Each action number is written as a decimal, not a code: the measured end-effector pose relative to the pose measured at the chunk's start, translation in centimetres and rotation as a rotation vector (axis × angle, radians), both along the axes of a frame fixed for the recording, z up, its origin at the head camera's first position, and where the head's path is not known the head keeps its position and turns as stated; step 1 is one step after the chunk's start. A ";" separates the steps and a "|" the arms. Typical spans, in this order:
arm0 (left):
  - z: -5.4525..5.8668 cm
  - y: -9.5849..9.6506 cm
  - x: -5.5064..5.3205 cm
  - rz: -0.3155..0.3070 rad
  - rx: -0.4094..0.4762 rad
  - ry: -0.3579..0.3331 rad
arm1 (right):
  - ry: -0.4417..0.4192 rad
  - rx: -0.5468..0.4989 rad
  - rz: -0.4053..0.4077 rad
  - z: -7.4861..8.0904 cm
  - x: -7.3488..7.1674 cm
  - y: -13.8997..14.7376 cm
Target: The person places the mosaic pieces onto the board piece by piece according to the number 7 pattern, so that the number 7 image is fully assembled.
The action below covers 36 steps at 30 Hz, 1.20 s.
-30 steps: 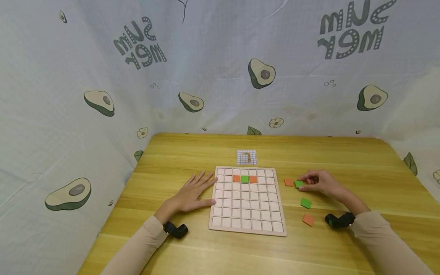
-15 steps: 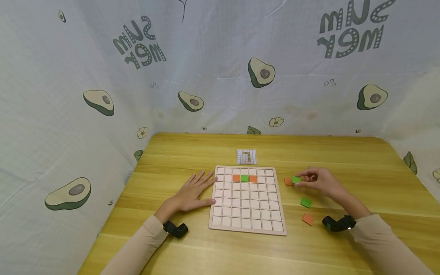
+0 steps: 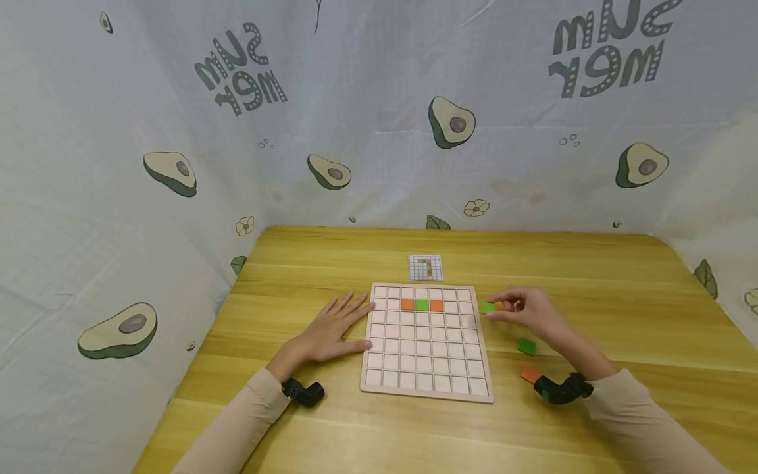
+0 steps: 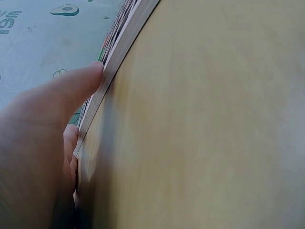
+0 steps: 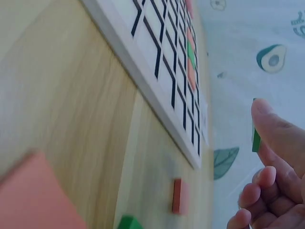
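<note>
My right hand (image 3: pixel 530 312) pinches a green square tile (image 3: pixel 487 307) between thumb and finger, just off the right edge of the wooden grid board (image 3: pixel 426 397). In the right wrist view that green tile (image 5: pixel 256 138) shows edge-on, raised above the table. Spread flat, my left hand (image 3: pixel 333 334) touches the board's left edge with its thumb and a fingertip. The left wrist view has the thumb (image 4: pixel 81 86) against the board's side (image 4: pixel 119 57). Within the board's second row sit an orange tile (image 3: pixel 407 305), a green tile (image 3: pixel 422 305) and another orange tile (image 3: pixel 436 305).
A small printed card (image 3: pixel 425 268) with a coloured grid pattern lies behind the board. Right of the board are a loose green tile (image 3: pixel 526 346), an orange tile (image 3: pixel 530 374) partly behind the wrist camera, and another orange tile (image 5: pixel 180 196) by my right hand.
Holding the green tile, my right hand has moved left, over the orange tile and up to the board's right edge. My left hand has stayed in place.
</note>
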State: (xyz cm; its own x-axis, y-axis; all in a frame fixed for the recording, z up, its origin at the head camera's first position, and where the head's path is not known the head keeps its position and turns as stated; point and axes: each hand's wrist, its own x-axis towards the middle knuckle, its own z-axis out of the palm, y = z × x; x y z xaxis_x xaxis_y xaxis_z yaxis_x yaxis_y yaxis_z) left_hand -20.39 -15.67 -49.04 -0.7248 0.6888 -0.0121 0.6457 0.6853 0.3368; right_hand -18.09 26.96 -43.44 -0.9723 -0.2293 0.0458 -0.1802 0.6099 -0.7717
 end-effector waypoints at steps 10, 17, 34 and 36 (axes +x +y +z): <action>-0.1 0.1 0.0 0.005 -0.004 -0.004 | 0.029 -0.025 0.006 -0.3 -0.3 -3.3; -0.1 0.0 -0.1 0.007 -0.010 -0.006 | 0.020 -0.046 0.018 -0.9 -0.7 -4.9; 0.3 0.0 0.1 -0.001 -0.002 -0.008 | -0.056 -0.109 0.040 -2.4 -1.3 -7.9; 0.3 0.0 0.1 0.000 -0.002 -0.010 | -0.069 -0.113 0.043 -2.4 -1.3 -8.1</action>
State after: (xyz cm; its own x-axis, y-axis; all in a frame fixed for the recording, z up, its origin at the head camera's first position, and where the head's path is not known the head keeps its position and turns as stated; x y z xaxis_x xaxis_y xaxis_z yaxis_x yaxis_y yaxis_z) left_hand -20.28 -15.66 -48.78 -0.7246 0.6889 -0.0205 0.6424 0.6858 0.3422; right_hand -19.43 18.85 -45.86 -0.9634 -0.2678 0.0070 -0.1483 0.5112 -0.8465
